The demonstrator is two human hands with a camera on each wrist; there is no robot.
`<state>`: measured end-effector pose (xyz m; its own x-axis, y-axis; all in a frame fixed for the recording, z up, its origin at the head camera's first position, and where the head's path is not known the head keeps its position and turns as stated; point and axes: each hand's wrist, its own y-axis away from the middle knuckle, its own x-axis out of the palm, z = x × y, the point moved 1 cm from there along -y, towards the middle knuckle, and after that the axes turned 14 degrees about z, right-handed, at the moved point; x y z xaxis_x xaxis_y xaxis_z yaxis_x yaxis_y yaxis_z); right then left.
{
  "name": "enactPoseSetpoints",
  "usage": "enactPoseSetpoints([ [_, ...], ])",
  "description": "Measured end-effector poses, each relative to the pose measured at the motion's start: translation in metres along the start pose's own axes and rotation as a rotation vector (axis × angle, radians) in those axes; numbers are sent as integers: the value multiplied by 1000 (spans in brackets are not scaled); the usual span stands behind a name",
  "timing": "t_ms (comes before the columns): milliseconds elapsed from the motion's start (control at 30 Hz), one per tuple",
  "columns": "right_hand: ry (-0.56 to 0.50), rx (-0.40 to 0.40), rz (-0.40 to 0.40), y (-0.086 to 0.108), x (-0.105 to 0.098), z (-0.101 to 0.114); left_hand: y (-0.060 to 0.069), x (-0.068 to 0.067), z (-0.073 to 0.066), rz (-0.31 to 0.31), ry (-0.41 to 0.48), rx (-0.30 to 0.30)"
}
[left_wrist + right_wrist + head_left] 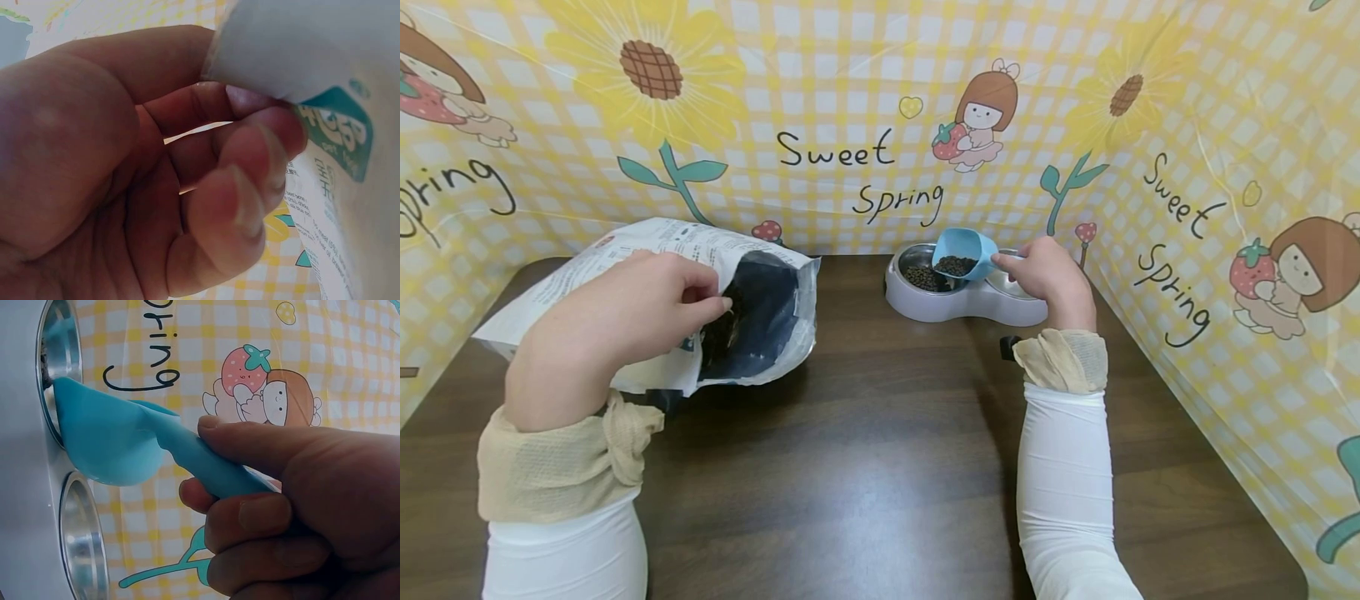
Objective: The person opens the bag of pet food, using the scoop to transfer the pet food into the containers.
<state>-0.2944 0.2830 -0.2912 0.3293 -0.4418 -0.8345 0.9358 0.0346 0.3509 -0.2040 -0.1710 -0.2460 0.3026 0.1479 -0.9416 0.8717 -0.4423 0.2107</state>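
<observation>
1. The scoop (964,242) lies between the hands: just left of the right hand (1051,271), well apart from the left hand (613,321), and farther right than the bag (700,242).
2. The right hand pinches the scoop's handle, thumb on one side and curled fingers on the other, as the right wrist view shows.
3. The scoop is tilted over the left bowl (917,253), with dark kibble (957,267) gathered in its lower part. Whether its lip touches the bowl cannot be told.
4. More kibble lies in the left bowl. The right bowl (84,544) sits beside it in the same white feeder (955,310), partly hidden by the right hand in the head view.
5. The left hand pinches the edge of the bag's mouth between thumb and fingers, the fingers bent.
6. The bag lies on its side under and beyond that hand, its dark-lined mouth open toward the feeder, well apart from it.
7. Bag and feeder rest on a brown table (865,450), in front of a yellow checked cloth (835,83).
</observation>
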Motion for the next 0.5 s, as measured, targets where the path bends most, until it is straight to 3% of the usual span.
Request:
enactPoseSetpoints([
  [500,23,11,3,2,0,1,0,0,1,-7,-11,8],
])
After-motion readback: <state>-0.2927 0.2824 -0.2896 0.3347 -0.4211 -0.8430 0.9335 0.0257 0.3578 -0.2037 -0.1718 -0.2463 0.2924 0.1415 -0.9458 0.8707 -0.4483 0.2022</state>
